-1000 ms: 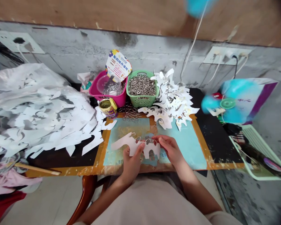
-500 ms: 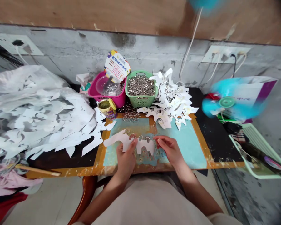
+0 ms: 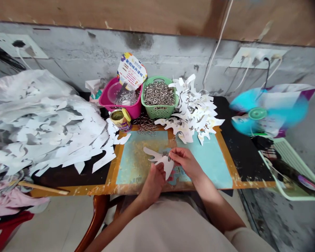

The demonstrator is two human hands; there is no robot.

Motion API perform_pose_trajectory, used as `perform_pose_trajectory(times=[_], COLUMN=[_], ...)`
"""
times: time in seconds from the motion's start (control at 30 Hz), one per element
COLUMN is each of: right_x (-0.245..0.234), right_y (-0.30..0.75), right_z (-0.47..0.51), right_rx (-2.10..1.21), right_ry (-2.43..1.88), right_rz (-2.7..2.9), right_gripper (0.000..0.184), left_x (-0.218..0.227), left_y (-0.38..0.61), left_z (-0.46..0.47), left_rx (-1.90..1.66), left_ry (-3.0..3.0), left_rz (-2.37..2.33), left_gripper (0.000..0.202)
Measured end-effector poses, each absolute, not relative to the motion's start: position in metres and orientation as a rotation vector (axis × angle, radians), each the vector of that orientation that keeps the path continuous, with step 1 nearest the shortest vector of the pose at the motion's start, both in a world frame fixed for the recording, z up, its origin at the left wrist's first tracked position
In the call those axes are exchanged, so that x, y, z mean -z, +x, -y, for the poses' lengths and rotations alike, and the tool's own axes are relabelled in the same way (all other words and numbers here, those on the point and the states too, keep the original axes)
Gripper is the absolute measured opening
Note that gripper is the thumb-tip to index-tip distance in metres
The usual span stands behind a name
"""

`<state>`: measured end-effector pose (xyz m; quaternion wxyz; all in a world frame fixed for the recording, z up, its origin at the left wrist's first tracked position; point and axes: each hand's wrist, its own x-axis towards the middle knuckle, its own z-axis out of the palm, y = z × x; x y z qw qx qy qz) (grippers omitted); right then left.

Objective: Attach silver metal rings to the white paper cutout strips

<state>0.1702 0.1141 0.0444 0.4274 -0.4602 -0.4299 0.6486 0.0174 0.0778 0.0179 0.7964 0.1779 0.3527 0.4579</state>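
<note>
**paper cutout and split ring: two-hand hold over the blue board**

the white paper cutout [image 3: 159, 158] is held just above the blue board [image 3: 207, 164], near its centre, with its long arm pointing left. a small metal split ring [image 3: 170, 153] sits at the cutout's top edge, under the fingers.

step in hand, by judgement: working the ring at that edge. whether it has passed through the paper cannot be told, as the fingers hide the spot.

hand state:
- right hand [image 3: 186, 162]: thumb and fingertips closed in a pinch at the ring.
- left hand [image 3: 153, 183]: closed on the lower part of the cutout, thumb on its face.

next move, by judgement: the present hold calls for a steady left-hand grip on the paper, so that the right-hand pinch can seat the ring without tearing the edge.

surroundings:
- beyond the board's far edge: a green plastic basket [image 3: 159, 113] full of split rings, with loose rings [image 3: 145, 126] in front of it.
- beyond the board's far right corner: a heap of white cutouts [image 3: 196, 112].
- left of the board: a large pile of cutouts [image 3: 47, 122].
</note>
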Motion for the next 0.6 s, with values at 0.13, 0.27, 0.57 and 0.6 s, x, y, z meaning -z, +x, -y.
perform_pose_trajectory(times=[0.13,0.27,0.57,0.6], right_x=[-0.049,-0.062,-0.069,-0.065], right_y=[0.17,0.18,0.181,0.177], right_z=[-0.114,-0.12,-0.118,-0.114], right_rx=[-1.596,-1.578,-1.38,-1.344], right_ry=[-1.188,-1.134,-1.085,-1.095], right_rz=[1.201,1.532,1.762,1.71], right_gripper=[0.036,0.04,0.04,0.04], left_x=[-0.015,-0.025,-0.037,-0.038], left_y=[0.021,0.018,0.019,0.02], left_z=[-0.075,-0.085,-0.073,-0.073], left_rx=[-0.998,-0.967,-1.085,-1.091], left_ry=[0.652,0.812,0.751,0.754], left_rz=[-1.007,-1.059,-1.099,-1.107], left_gripper=[0.047,0.045,0.049,0.049])
